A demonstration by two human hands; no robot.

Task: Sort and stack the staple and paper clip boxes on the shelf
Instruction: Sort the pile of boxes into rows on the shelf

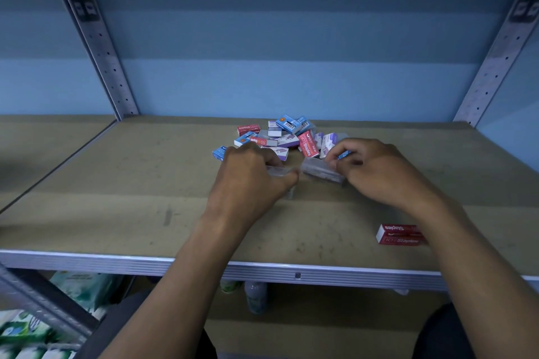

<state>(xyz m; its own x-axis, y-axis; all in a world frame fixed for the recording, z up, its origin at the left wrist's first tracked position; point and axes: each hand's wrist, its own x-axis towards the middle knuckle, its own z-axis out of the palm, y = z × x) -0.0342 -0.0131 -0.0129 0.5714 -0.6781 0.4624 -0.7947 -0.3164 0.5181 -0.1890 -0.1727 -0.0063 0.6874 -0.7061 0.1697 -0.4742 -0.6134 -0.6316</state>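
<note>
Boxes (280, 137) lay jumbled mid-shelf, unsorted. Each hand, left hand (250, 172) and right hand (376, 169), pinched a clear case (322, 170), probably separating those first.

left hand (250, 175) bare | right hand (379, 172) bare | forearms unsleeved | dark trousers

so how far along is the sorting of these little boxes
Barely started. Only one red staples box sits set apart, near the shelf's front right. In hand: the left hand and right hand each hold a clear plastic box in front of the pile. Left: the jumbled pile of red, blue and purple boxes at the back, unsorted, no stacks visible.
</note>
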